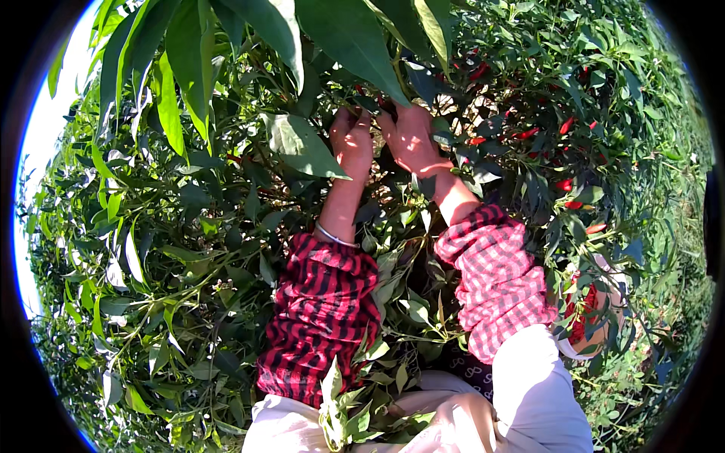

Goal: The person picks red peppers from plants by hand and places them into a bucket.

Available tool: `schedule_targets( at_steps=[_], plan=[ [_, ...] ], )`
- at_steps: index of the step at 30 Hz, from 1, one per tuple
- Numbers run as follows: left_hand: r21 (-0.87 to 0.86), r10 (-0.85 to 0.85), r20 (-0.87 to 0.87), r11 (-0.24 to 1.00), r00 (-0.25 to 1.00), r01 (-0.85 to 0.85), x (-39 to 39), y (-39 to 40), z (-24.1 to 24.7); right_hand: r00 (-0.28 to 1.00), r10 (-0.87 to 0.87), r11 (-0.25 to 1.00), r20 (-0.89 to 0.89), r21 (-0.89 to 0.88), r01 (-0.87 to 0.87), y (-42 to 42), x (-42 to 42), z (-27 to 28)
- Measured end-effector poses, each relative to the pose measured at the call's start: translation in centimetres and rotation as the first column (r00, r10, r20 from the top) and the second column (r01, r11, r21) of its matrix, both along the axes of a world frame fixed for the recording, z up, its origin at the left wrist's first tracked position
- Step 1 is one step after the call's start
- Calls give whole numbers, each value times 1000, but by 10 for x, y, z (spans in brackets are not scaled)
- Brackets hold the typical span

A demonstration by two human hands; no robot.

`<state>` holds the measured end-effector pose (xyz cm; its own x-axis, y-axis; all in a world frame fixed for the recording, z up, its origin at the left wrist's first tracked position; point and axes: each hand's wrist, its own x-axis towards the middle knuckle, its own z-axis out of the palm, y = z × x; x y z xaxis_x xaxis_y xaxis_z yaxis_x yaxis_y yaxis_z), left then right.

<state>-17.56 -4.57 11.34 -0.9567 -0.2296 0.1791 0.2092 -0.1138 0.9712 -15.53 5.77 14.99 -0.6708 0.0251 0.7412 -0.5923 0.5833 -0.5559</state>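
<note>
My left hand and my right hand reach forward into the chili pepper plants, close beside each other near the top of the view. Their fingertips lie among stems and under overhanging leaves, so what they hold, if anything, is hidden. Just beside the left hand hangs a broad green leaf. A red chili shows right of the right hand, and several more red chilies hang farther right.
A light-coloured container with red chilies in it stands at my right, partly behind leaves. Large leaves hang close to the camera at the top. Leafy branches surround both forearms and reach my lap.
</note>
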Motion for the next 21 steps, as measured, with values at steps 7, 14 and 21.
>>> schedule_targets(
  at_steps=[7, 14, 21],
  plan=[
    [91, 24, 50, 995, 998, -29, 7, -1, 7, 722, 576, 584, 383, -811, -36, 21, 32, 15],
    [-12, 83, -65, 996, 994, -84, 7, -10, -2, 872, -211, 778, 442, 616, -124, 2, 4, -17],
    [-19, -36, -57, 999, 998, 35, 1, 11, 8, 891, -402, 479, 209, 878, 10, 38, -58, -103]
  ],
)
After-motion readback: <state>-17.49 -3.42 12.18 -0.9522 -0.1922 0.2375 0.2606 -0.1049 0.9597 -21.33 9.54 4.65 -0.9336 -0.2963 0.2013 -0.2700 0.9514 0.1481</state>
